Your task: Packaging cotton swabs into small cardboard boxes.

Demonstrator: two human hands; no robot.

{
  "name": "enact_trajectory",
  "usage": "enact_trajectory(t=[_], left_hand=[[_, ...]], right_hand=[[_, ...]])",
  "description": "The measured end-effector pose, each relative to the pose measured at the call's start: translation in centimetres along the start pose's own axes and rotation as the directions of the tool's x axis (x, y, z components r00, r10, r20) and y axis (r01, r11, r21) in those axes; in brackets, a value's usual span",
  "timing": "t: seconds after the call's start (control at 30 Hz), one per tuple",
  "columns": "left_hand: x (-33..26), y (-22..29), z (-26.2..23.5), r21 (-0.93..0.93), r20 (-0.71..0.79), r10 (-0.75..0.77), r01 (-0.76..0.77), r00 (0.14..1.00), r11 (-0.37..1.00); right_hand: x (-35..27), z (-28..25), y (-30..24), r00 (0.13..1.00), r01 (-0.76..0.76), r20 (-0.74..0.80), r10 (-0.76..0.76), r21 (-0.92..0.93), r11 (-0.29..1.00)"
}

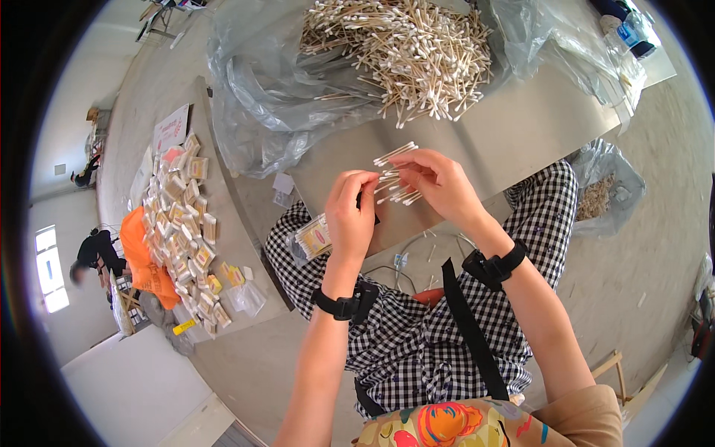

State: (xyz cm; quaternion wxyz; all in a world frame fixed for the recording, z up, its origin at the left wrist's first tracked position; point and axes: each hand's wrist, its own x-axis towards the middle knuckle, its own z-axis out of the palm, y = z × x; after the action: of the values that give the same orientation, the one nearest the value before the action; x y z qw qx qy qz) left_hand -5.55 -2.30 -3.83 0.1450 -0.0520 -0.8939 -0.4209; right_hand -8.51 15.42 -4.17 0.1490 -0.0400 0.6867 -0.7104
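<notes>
In my right hand [445, 190] is a loose bunch of cotton swabs [402, 195], wooden-stemmed and white-tipped, fanned out below my fingers. Some more swabs [395, 154] lie side by side just above my fingertips, near the table edge. My left hand [353, 216] is closed, thumb and fingertips pinched together right beside the swabs' left ends; what is between them is too small to make out. Next to that hand, over my left thigh, rests a clear pack of swabs [314, 237] with a yellow and white label.
A large heap of swabs [417, 56] spills from a grey plastic bag [257, 97] on the metal table [536, 112]. To the left, many small packs [179, 216] cover another table beside orange cloth [138, 242]. A lined bin [618, 186] stands at right. Someone in black is far left.
</notes>
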Motion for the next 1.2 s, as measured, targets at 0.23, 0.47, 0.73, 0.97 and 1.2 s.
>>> enact_trajectory(t=[0.23, 0.47, 0.73, 0.97, 1.2], left_hand=[[0.4, -0.4, 0.8, -0.003, 0.026, -0.022, 0.022, 0.999, 1.0], [2.4, -1.5, 1.6, 0.106, 0.105, -0.056, 0.045, 0.993, 0.993], [2.8, -1.7, 2.1, 0.24, 0.169, -0.036, -0.006, 0.985, 0.971], [1.0, 5.5, -1.5, 0.003, 0.131, 0.081, -0.082, 0.988, 0.997], [-1.9, 10.2, -5.6, -0.093, 0.165, 0.176, -0.162, 0.971, 0.982]], right_hand=[[0.2, -1.2, 0.7, 0.985, -0.034, -0.173, 0.019, -0.084, 0.996], [-2.6, -7.0, -2.7, 0.957, -0.103, -0.269, 0.113, 0.053, 0.993], [-6.4, -6.2, -3.2, 0.971, -0.191, -0.14, 0.194, 0.03, 0.981], [-7.1, -2.3, -5.9, 0.974, -0.223, 0.012, 0.227, 0.235, 0.946], [-10.1, -1.7, -9.1, 0.989, -0.147, 0.03, 0.144, 0.246, 0.958]])
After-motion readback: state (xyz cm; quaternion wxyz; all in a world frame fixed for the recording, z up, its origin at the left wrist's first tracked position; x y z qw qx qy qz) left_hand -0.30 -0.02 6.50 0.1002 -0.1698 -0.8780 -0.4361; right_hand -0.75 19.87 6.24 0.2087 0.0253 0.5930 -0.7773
